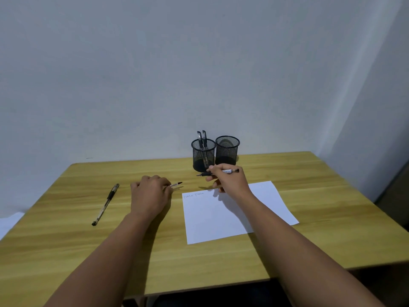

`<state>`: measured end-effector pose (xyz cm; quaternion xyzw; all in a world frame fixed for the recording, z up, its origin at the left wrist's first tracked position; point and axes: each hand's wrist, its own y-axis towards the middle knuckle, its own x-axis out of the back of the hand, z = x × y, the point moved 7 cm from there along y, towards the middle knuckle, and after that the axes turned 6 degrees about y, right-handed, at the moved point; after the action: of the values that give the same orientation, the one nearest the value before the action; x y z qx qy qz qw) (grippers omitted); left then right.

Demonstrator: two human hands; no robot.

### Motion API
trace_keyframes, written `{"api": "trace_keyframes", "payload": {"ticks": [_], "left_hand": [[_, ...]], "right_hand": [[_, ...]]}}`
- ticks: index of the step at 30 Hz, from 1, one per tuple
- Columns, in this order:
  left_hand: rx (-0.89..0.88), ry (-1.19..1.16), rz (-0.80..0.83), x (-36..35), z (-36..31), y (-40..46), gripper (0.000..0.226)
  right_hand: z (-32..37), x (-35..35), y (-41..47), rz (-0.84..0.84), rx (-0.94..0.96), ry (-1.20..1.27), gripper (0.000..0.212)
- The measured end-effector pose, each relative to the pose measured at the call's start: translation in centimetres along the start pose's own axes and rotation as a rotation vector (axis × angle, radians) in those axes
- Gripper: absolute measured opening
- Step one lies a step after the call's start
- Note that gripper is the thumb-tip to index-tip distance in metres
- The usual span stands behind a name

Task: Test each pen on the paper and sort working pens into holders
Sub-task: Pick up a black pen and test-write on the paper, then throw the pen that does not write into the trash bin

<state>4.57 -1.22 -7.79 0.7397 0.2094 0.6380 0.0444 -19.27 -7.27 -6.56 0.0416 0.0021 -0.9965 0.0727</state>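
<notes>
My right hand [228, 178] holds an uncapped pen [229, 171] level above the top edge of the white paper [230, 213], its tip pointing left in front of the holders. My left hand [149, 191] rests on the table, fingers closed on a pen cap [177, 185] that sticks out to the right. The paper carries two short scribbles near its top left corner. Two black mesh holders stand at the back: the left holder [203, 155] has two pens in it, the right holder [227, 150] looks empty. Another capped pen [105, 204] lies on the table to the left.
The wooden table [110, 251] stands against a plain wall. Its right edge runs close to a side wall. A bit of white sheet [8, 222] shows beyond the table's left edge.
</notes>
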Motion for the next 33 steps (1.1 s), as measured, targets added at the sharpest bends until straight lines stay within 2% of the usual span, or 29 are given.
{"api": "trace_keyframes", "payload": {"ticks": [6,21,25,30,33], "left_hand": [[-0.008,-0.322,-0.051,2.7,-2.1,-0.6,0.013],[-0.205,-0.514,-0.021,6.8,-8.3,-2.8,0.009],[-0.174,-0.673,0.018,7.4,-9.4,-3.3,0.008],[-0.140,-0.647,0.018,8.0,-9.2,-3.6,0.009],[-0.112,-0.737,0.035,8.4,-9.2,-3.6,0.011]], "right_hand": [[1.1,0.6,-2.1,0.009,0.018,0.051,0.026],[4.3,2.9,-6.7,0.015,0.032,0.085,0.019],[4.7,3.3,-7.4,0.013,0.022,0.149,0.020],[4.5,4.3,-8.1,0.126,-0.103,0.224,0.023],[4.5,5.6,-8.3,0.117,-0.088,0.170,0.011]]}}
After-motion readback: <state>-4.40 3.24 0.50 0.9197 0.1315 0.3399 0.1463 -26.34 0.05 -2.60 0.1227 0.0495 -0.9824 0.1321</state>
